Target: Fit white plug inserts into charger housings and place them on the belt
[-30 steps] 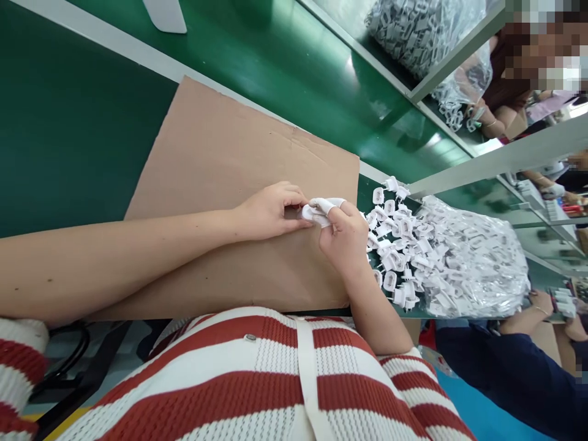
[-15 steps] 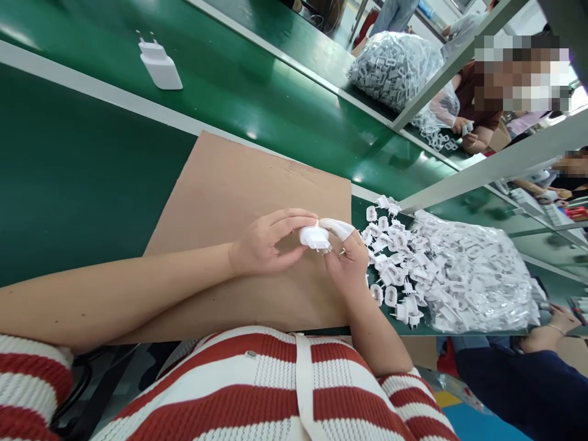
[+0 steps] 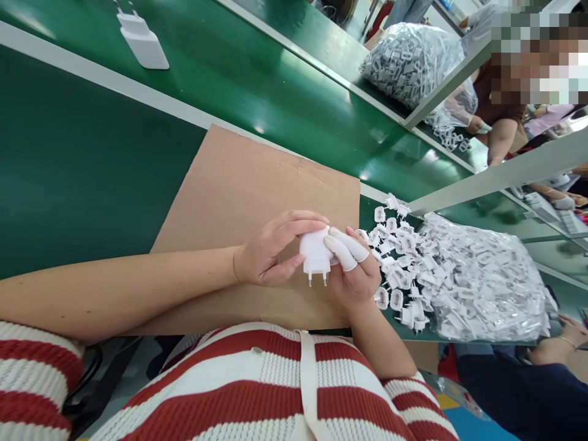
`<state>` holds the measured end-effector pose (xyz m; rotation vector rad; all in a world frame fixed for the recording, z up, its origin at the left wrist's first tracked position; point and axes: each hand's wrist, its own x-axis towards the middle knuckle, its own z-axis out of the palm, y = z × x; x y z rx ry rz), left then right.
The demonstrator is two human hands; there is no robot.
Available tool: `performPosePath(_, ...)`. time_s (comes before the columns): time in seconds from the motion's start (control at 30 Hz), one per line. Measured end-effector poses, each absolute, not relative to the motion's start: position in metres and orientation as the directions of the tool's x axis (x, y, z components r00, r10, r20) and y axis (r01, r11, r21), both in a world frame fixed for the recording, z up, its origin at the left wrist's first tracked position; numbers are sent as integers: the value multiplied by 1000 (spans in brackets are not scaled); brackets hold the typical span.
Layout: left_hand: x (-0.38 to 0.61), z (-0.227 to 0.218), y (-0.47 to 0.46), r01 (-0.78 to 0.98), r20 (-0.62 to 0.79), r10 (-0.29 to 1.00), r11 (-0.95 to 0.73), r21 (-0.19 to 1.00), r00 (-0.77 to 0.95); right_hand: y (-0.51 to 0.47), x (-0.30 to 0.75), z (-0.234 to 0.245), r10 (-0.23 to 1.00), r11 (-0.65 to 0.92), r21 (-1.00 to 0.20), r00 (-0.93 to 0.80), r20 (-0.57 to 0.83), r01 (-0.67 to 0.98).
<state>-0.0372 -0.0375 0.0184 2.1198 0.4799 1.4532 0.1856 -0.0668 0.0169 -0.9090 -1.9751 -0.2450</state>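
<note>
One plug point(image 3: 315, 252) in left hand point(image 3: 266, 256), right hand point(image 3: 356, 275), near cardboard point(image 3: 239, 184) edge.

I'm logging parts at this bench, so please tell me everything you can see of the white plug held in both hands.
The white plug is a small, rounded body of smooth, glossy plastic. Two thin metal pins stick out of its lower end and point toward the person's chest. It is held off the cardboard sheet, not resting on it. The left hand pinches its top and side, and the right hand, with white finger cots on two fingers, presses its other side. Its far face is hidden.
</note>
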Motion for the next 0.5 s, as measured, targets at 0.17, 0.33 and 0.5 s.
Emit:
performPosePath(0.17, -37, 19, -40, -42, 722, 587, -764, 643, 367, -67, 185, 20, 506, 731, -181, -346, 790, 658)
performPosePath(0.33, -34, 22, -41, -59, 508, 799, -518, 853, 322, -66, 178, 26, 562, 738, -245, -371, 740, 629)
performPosePath(0.5, -27, 22, -34, -63, 14, 954, 5, 998, 299, -67, 171, 36, 736, 644, -492, -301, 606, 586)
